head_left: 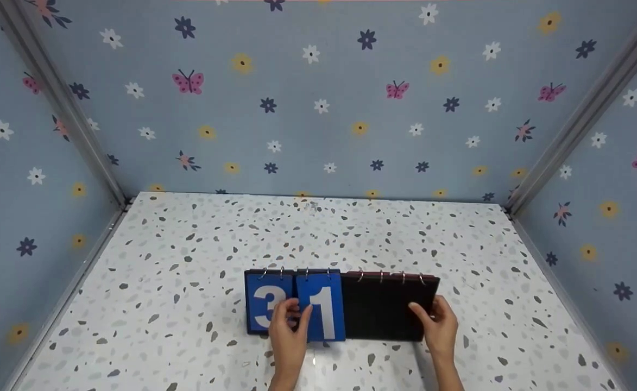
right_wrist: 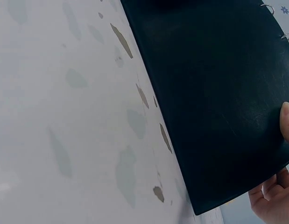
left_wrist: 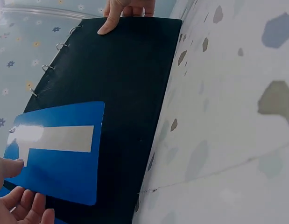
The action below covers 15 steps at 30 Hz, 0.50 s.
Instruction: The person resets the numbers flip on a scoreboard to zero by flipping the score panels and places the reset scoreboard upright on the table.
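Observation:
A black flip scoreboard (head_left: 380,309) stands upright on the tabletop, with metal rings along its top edge. On its left part hang two blue number cards, a white 3 card (head_left: 258,298) and a white 1 card (head_left: 337,309). My left hand (head_left: 290,331) holds the 1 card by its left edge, thumb on the front and fingers at the edge; the hand covers part of the 3. In the left wrist view the 1 card (left_wrist: 65,175) tilts out from the black board. My right hand (head_left: 439,328) grips the board's right edge, thumb in front, fingers behind.
The white speckled tabletop (head_left: 199,228) extends around the scoreboard. Blue panels with flowers and butterflies enclose it at the back (head_left: 340,125), left (head_left: 30,212) and right (head_left: 584,190), with grey corner posts (head_left: 63,98) between them.

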Available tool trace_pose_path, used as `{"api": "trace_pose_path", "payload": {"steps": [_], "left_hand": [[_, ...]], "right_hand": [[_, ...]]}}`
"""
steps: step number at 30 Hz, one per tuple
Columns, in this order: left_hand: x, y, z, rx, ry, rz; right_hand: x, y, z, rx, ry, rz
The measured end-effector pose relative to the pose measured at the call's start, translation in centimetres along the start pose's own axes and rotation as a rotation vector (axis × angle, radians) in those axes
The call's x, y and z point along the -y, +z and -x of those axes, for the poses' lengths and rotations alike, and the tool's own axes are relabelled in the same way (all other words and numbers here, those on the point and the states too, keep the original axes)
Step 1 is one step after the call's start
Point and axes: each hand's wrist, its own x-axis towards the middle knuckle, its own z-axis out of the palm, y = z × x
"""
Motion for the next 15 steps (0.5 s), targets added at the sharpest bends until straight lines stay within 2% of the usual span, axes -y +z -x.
{"api": "trace_pose_path", "payload": {"steps": [6, 13, 15], "left_hand": [[-0.5, -0.9, -0.4, 0.041, -0.067, 0.053], [-2.1, -2.5, -0.5, 0.143, -0.1, 0.131], [-2.6, -2.9, -0.6, 0.166, -0.097, 0.145]], "right_hand": [[1.0, -0.2, 0.1, 0.019, 0.029, 0.013], [3.6, -0.3, 0.5, 0.025, 0.005, 0.007], [1.9, -0.2, 0.3, 0.017, -0.013, 0.014]]}}
